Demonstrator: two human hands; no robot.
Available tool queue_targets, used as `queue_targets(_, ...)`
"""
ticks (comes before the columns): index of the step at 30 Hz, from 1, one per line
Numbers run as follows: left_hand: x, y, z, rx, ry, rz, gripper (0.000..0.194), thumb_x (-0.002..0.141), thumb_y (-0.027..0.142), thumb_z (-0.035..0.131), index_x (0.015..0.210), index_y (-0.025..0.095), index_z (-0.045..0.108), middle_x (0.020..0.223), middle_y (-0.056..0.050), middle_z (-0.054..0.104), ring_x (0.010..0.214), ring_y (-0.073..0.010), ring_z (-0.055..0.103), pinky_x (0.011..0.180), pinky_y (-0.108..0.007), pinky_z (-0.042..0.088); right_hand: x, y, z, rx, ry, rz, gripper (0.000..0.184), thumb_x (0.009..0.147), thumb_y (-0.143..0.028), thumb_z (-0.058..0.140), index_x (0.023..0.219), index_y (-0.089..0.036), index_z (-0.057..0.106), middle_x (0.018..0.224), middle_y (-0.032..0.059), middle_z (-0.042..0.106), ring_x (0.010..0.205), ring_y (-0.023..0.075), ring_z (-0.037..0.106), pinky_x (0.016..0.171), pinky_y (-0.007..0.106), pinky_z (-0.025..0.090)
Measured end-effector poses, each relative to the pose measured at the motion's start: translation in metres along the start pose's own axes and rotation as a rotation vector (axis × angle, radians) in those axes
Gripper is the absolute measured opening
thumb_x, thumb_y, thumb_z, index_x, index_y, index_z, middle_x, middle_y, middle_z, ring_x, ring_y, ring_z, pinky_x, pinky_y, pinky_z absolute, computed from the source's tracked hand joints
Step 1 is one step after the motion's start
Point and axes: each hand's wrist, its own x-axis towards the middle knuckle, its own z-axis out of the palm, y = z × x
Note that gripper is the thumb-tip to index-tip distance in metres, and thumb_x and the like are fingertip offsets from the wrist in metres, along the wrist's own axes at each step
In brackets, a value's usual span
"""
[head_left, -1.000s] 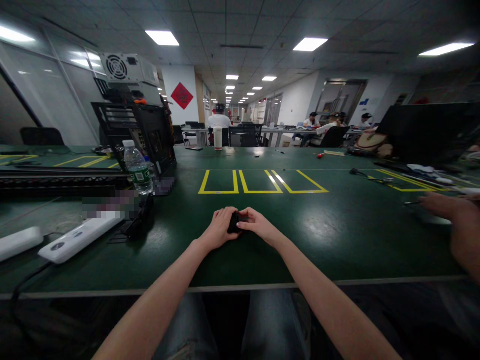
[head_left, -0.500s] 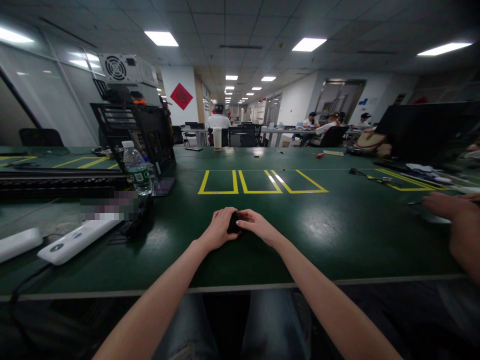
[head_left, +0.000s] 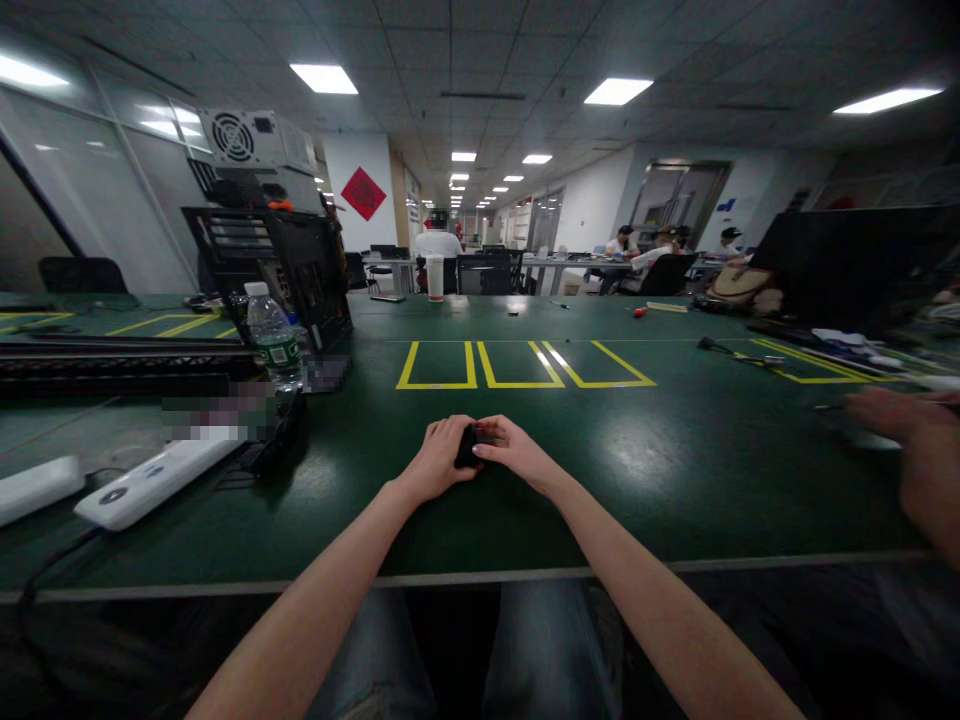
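A small black object (head_left: 466, 447) sits between a person's two bare hands on the tabletop, just in front of the yellow tape outlines (head_left: 442, 385); fingers cover most of it, and its full shape and material are hard to make out. The left hand (head_left: 441, 458) grasps it from the left, fingers curled over its far side, thumb hidden beneath or behind it; the right hand (head_left: 517, 450) pinches its right side, thumb toward the viewer, fingertips partly hidden. The tabletop (head_left: 637, 520) is smooth, dark green and slightly glossy, with pale glare patches. At the right edge, another person's hand (head_left: 911, 425) is blurred and cut off by the frame, over something indistinct. To the left, a pixelated patch hides the far end of a rounded white power strip (head_left: 161, 475); behind that stand a clear plastic bottle (head_left: 274, 335) with a green label and an open, angular black computer case (head_left: 307, 270). Farther back stands a tall white cup (head_left: 435, 278)
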Motion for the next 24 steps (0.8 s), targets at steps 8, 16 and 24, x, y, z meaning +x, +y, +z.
queue_targets(8,-0.0006,-0.0005,-0.0014,0.005,-0.015,0.004,0.053,0.062,0.021,0.061,0.108,0.019,0.034,0.102,-0.006,0.046,0.097,-0.0217,0.043,0.087,-0.037,0.029,-0.0040,-0.0025,-0.0028,0.015,-0.091,0.000,0.037,0.058,-0.020,0.067,0.090,-0.020,0.048,0.094,0.0018,0.054,0.094,0.0164,0.051,0.083,0.035,0.041)
queue_targets(16,-0.0002,0.0013,-0.0016,0.000,-0.006,0.001,0.052,0.064,0.024,0.060,0.108,0.019,0.034,0.101,-0.005,0.046,0.096,-0.0219,0.044,0.087,-0.038,0.029,-0.0040,-0.0029,-0.0012,-0.002,-0.010,0.039,0.031,0.064,-0.033,0.062,0.089,-0.020,0.050,0.093,0.0029,0.055,0.088,0.0163,0.052,0.077,0.036,0.043)
queue_targets(24,-0.0007,0.0006,-0.0020,-0.012,-0.007,0.004,0.052,0.063,0.023,0.061,0.108,0.020,0.035,0.101,-0.005,0.046,0.096,-0.0218,0.044,0.086,-0.038,0.030,-0.0024,-0.0016,-0.0055,-0.017,-0.073,0.033,0.034,0.061,-0.025,0.065,0.091,-0.018,0.050,0.095,0.0034,0.055,0.091,0.0165,0.053,0.082,0.036,0.041)
